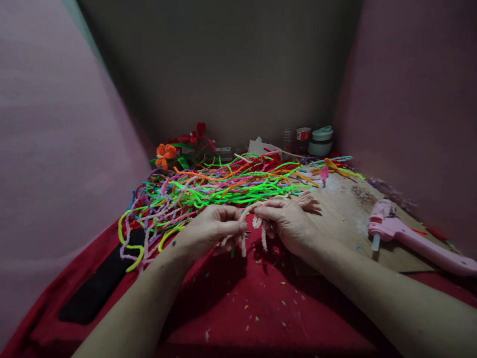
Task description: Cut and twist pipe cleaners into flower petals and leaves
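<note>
Between my two hands runs a pale pink pipe cleaner [244, 215], bent into a curve above the red cloth. My left hand [216, 226] pinches it between thumb and forefinger, and one end hangs below. The thumb and fingers of my right hand [285, 221] close on its other side, with a looped pale piece [264, 236] dangling under them. Just beyond the right hand lies a bundle of pale pink pipe cleaners [306, 199]. A heap of coloured pipe cleaners [238, 186], green, pink, orange and purple, spreads directly behind both hands.
A pink glue gun [406, 231] rests on a brown board [335, 219] at right. On the left a black flat object [100, 283] lies on the red cloth [223, 313], which carries small scraps. At the back are an orange flower [164, 155] and a lidded container [321, 141].
</note>
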The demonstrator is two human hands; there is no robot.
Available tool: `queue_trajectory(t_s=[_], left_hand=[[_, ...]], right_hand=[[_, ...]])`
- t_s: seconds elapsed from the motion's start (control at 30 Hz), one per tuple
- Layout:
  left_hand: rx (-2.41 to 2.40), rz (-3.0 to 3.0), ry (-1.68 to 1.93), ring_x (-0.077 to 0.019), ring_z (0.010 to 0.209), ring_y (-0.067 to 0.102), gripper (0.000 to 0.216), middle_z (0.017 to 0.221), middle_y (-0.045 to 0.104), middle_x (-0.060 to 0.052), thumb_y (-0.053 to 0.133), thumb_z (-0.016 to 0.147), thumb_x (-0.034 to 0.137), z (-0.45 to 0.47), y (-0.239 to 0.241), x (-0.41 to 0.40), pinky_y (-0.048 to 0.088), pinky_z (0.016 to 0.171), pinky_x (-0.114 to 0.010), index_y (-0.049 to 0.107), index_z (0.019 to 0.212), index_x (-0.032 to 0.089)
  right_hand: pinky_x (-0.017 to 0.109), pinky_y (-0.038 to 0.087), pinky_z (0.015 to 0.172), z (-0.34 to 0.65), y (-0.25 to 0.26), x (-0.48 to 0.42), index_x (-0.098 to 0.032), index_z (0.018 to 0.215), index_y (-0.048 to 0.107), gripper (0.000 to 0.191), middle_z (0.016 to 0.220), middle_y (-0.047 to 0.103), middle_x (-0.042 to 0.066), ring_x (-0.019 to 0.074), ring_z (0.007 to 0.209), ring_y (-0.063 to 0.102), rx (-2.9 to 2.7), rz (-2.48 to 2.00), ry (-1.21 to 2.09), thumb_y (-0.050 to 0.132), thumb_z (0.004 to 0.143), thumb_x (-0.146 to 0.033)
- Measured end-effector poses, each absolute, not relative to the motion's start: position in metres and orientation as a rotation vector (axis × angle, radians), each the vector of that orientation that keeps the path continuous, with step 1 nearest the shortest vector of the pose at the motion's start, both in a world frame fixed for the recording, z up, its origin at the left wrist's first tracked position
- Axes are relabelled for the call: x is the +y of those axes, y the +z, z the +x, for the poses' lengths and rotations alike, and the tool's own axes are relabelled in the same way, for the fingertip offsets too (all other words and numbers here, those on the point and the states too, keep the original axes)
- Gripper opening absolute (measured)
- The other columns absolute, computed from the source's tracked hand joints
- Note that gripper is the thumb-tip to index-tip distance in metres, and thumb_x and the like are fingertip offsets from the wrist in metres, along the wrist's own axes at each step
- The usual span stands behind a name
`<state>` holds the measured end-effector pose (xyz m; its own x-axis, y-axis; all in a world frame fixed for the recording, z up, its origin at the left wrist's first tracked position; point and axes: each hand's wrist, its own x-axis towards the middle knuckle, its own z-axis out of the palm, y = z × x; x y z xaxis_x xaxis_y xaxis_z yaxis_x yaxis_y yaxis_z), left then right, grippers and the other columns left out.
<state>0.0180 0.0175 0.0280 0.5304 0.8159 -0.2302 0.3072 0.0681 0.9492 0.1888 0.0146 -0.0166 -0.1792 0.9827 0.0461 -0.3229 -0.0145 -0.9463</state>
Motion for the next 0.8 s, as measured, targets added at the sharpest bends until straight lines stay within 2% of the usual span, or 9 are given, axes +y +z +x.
queue_trajectory(t_s=[0.17, 0.4, 0.6, 0.8], left_hand=[[0.986, 1.514, 0.844, -0.0057, 0.038, 0.045, 0.020, 0.059, 0.060, 0.000, 0.061, 0.073, 0.032, 0.022, 0.031, 0.014, 0.035, 0.033, -0.016, 0.052, 0.072, 0.014], [0.997, 1.550, 1.001, -0.0072, 0.042, 0.049, 0.017, 0.059, 0.059, 0.001, 0.060, 0.074, 0.029, 0.028, 0.028, 0.011, 0.039, 0.035, -0.017, 0.053, 0.072, 0.015], [1.042, 1.586, 0.993, -0.0084, 0.047, 0.052, 0.016, 0.063, 0.061, 0.000, 0.061, 0.073, 0.029, 0.031, 0.030, 0.008, 0.042, 0.042, -0.018, 0.054, 0.072, 0.015], [1.132, 1.794, 0.817, -0.0049, 0.044, 0.043, 0.014, 0.052, 0.050, 0.004, 0.063, 0.071, 0.026, 0.038, 0.026, 0.003, 0.037, 0.044, -0.016, 0.059, 0.067, 0.014]], right_hand=[[0.022, 0.020, 0.032, 0.187, -0.018, 0.013, -0.016, 0.053, 0.054, 0.023, 0.038, 0.044, -0.004, 0.0060, 0.031, 0.034, -1.151, -0.903, 1.467, 0.060, 0.071, -0.031], [0.022, 0.021, 0.032, 0.187, -0.017, 0.010, -0.017, 0.053, 0.052, 0.023, 0.036, 0.044, -0.005, 0.0063, 0.029, 0.034, -1.169, -0.927, 1.508, 0.061, 0.070, -0.031], [0.022, 0.022, 0.031, 0.187, -0.019, 0.010, -0.017, 0.050, 0.052, 0.025, 0.036, 0.044, -0.005, 0.0065, 0.029, 0.035, -1.136, -0.887, 1.497, 0.062, 0.069, -0.031], [0.022, 0.027, 0.033, 0.189, -0.020, 0.013, -0.015, 0.061, 0.059, 0.016, 0.049, 0.051, -0.002, 0.0059, 0.033, 0.038, -1.103, -0.847, 1.533, 0.062, 0.069, -0.028]])
